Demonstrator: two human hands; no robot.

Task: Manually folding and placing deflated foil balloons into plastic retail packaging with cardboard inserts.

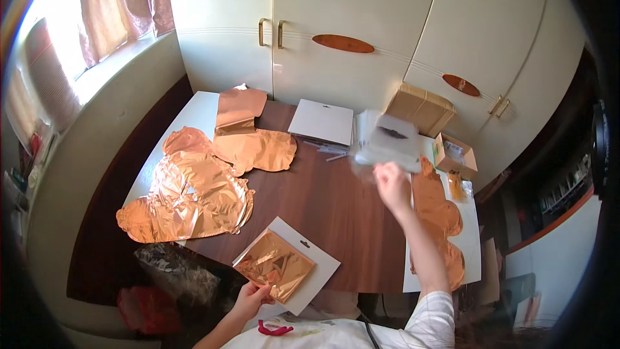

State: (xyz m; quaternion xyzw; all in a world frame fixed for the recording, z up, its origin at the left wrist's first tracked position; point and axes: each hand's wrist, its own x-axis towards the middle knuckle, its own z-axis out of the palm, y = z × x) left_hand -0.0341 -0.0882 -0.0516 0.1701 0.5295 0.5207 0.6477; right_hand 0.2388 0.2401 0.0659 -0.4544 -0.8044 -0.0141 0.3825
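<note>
My left hand (250, 300) pinches the lower edge of a folded copper-coloured foil balloon (276, 262), which lies over a white card (323, 265) with a hanging slot. Both tilt over the near edge of the table. Across the table, my right hand (392, 184) is closed at the near edge of a stack of clear plastic bags (387, 148), gripping what looks like a bag. Motion blurs the plastic there. To the left of the bags sits a pile of white cards (321, 123).
Large unfolded copper foil balloons (194, 187) spread over the table's left side, and more foil (429, 200) lies along the right. A cardboard box (420, 106) and small open box (455, 155) stand at the back right. White cabinets (349, 0) rise behind the brown table (316, 200).
</note>
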